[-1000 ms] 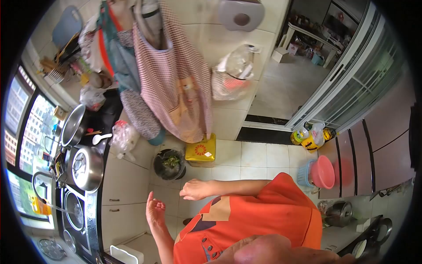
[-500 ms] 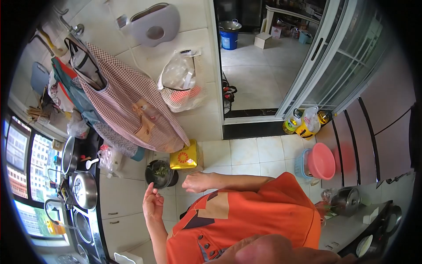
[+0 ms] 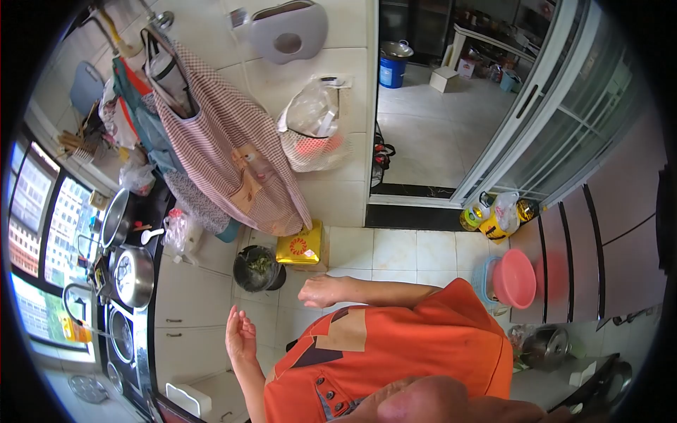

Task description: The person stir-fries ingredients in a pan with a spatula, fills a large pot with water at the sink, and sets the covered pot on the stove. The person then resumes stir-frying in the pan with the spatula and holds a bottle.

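My left hand [image 3: 241, 335] is raised at the lower left, its fingers apart and nothing in them. My right hand [image 3: 322, 290] is curled closed in front of the orange shirt [image 3: 423, 338], with no object showing in it. Just beyond my hands, a dark bin [image 3: 258, 268] with green scraps inside stands on the floor. Beside the bin is a yellow tin [image 3: 300, 244], the thing nearest to my right hand. Neither hand touches the bin or the tin.
On the left, a counter holds a steel pot [image 3: 134, 276], a pan [image 3: 116, 217] and a sink [image 3: 121, 335] with its faucet. A checked apron [image 3: 233, 151] hangs on the wall. Right of the doorway [image 3: 437, 134] are oil bottles [image 3: 499, 217] and a pink basin [image 3: 515, 278].
The view has swung right, then partly back left, over the last second. Both hands keep nearly the same pose, the left one open and the right one curled.
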`<control>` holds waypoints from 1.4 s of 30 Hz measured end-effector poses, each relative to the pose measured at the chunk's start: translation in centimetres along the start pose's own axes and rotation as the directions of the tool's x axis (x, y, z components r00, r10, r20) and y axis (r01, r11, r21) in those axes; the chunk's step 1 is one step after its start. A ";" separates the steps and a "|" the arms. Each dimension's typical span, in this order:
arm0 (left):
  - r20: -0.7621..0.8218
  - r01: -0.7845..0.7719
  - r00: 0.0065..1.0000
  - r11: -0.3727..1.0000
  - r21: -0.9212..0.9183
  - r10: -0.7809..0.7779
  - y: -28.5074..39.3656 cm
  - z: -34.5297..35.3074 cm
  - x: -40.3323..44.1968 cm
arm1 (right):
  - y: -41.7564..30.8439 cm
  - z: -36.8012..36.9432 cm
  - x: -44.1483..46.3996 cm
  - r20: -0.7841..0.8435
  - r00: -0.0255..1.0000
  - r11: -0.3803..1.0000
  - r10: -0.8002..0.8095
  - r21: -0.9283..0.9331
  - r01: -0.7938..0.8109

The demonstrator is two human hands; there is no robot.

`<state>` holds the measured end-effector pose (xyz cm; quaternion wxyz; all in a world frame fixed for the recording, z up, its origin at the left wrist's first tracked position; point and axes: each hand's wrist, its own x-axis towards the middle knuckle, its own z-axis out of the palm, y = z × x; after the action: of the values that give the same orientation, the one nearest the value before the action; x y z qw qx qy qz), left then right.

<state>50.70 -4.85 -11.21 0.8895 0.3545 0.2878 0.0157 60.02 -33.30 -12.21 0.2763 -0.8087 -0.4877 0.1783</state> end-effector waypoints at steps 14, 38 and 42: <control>-0.543 -0.179 0.840 0.952 -0.248 0.016 -0.8 -12.2 -5.3 | -2.8 2.4 6.4 0.248 0.955 0.987 -0.162 0.019 0.162; -0.609 -0.483 0.773 0.787 -0.383 0.178 6.5 -25.2 -12.7 | -18.4 11.6 25.5 0.646 0.736 0.947 -0.201 -0.064 0.315; -0.648 -0.525 0.742 0.749 -0.404 0.171 7.6 -27.2 -11.8 | -18.9 12.5 29.8 0.670 0.688 0.924 -0.279 -0.009 0.383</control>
<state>27.99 15.06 -16.30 0.8027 0.1039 0.4477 0.3801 53.76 3.58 -10.83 0.0540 -0.6105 -0.7028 0.3611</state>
